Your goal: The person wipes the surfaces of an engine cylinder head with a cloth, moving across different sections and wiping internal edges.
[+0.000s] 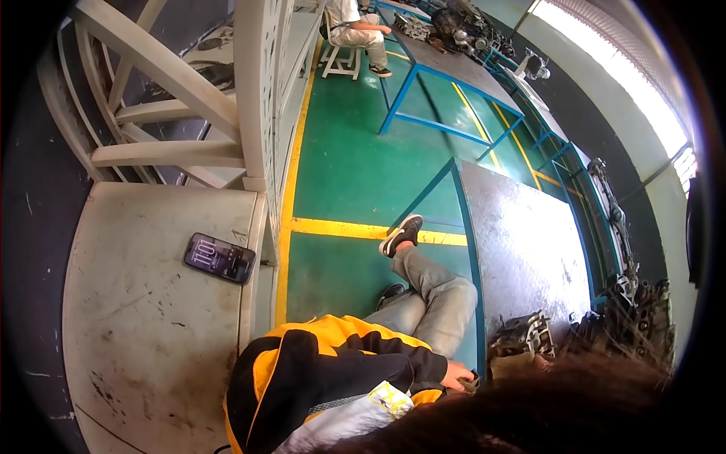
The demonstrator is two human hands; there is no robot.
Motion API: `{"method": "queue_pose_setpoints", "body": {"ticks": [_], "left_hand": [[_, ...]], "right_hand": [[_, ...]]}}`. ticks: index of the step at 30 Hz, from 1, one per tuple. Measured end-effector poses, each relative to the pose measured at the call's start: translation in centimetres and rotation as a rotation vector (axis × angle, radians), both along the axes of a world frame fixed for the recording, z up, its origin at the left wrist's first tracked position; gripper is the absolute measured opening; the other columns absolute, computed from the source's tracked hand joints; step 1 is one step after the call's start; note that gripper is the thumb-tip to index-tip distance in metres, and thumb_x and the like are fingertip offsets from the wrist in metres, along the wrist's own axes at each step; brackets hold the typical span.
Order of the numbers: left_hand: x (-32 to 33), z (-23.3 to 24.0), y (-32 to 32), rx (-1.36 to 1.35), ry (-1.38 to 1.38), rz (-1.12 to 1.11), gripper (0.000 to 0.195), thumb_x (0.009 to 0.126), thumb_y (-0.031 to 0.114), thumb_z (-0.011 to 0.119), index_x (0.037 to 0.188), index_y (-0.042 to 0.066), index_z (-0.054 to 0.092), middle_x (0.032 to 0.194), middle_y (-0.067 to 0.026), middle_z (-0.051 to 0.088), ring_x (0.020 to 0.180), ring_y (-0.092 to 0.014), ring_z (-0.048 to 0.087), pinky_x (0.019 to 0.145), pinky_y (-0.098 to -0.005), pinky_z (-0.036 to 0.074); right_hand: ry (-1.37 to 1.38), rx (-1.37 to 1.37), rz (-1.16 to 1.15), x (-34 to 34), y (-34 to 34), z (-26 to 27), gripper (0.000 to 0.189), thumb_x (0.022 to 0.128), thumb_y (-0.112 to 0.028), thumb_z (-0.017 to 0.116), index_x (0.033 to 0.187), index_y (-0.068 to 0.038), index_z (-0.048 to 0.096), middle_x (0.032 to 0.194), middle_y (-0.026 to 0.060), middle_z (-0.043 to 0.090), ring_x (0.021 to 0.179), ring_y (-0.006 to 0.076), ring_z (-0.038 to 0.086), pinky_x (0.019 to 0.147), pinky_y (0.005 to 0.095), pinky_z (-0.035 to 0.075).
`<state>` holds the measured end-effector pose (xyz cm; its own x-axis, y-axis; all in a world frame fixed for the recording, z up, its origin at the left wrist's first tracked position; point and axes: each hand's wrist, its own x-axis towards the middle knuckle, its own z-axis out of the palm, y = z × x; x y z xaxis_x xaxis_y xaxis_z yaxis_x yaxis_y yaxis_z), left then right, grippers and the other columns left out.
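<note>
My left hand (458, 375) comes out of a black and yellow jacket sleeve (363, 369) near the blue edge of a metal-topped table. Its fingers are closed on a small grey-brown thing (469, 383), perhaps a cloth. Just to the right, a dirty metal engine part (524, 337), like a cylinder head, lies on the table (522, 238). Beside it is a brownish cloth-like piece (510, 365) with a small skin-coloured patch (543, 363), possibly part of my right hand. Dark blurred hair covers the rest there.
A phone (219, 258) lies on a stained cream cabinet top (153, 318) at left, below a cream metal rack (255, 96). More engine parts (641, 318) stand at right. A person (354, 28) sits on a white stool near another blue-framed table (454, 74). Yellow lines mark the green floor.
</note>
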<state>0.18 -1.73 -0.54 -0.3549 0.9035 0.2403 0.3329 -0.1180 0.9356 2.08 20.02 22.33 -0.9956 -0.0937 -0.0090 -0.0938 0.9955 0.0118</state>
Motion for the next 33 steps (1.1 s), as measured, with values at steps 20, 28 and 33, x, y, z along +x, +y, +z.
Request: {"method": "queue_pose_setpoints", "body": {"ticks": [20, 28, 33], "left_hand": [[-0.2, -0.9, 0.8, 0.07, -0.004, -0.047, 0.041, 0.09, 0.034, 0.064, 0.119, 0.005, 0.059, 0.104, -0.0258, 0.068, 0.096, -0.044, 0.065, 0.082, -0.0471, 0.052], [-0.4, -0.9, 0.2, 0.08, -0.039, -0.007, 0.039, 0.09, 0.03, 0.065, 0.118, 0.003, 0.06, 0.107, -0.0264, 0.068, 0.1, -0.045, 0.064, 0.085, -0.0461, 0.053], [-0.5, -0.8, 0.0, 0.099, -0.048, 0.01, 0.037, 0.092, 0.029, 0.064, 0.117, 0.003, 0.06, 0.107, -0.0248, 0.068, 0.099, -0.045, 0.064, 0.083, -0.0452, 0.053]], "right_hand": [[0.069, 0.002, -0.104, 0.4, 1.5, -2.5, 0.053, 0.076, -0.046, 0.079, 0.081, 0.004, 0.066, 0.075, 0.0274, 0.064, 0.078, 0.0461, 0.065, 0.069, 0.0504, 0.052], [0.059, -0.009, -0.094, -0.5, 0.9, -1.5, 0.043, 0.078, -0.038, 0.077, 0.082, 0.004, 0.066, 0.076, 0.0273, 0.063, 0.077, 0.0455, 0.064, 0.068, 0.0477, 0.05], [-0.159, -0.044, -0.15, -1.7, -0.7, 2.5, 0.04, 0.079, -0.034, 0.077, 0.081, 0.004, 0.065, 0.077, 0.0266, 0.065, 0.074, 0.0448, 0.063, 0.067, 0.0456, 0.051]]}}
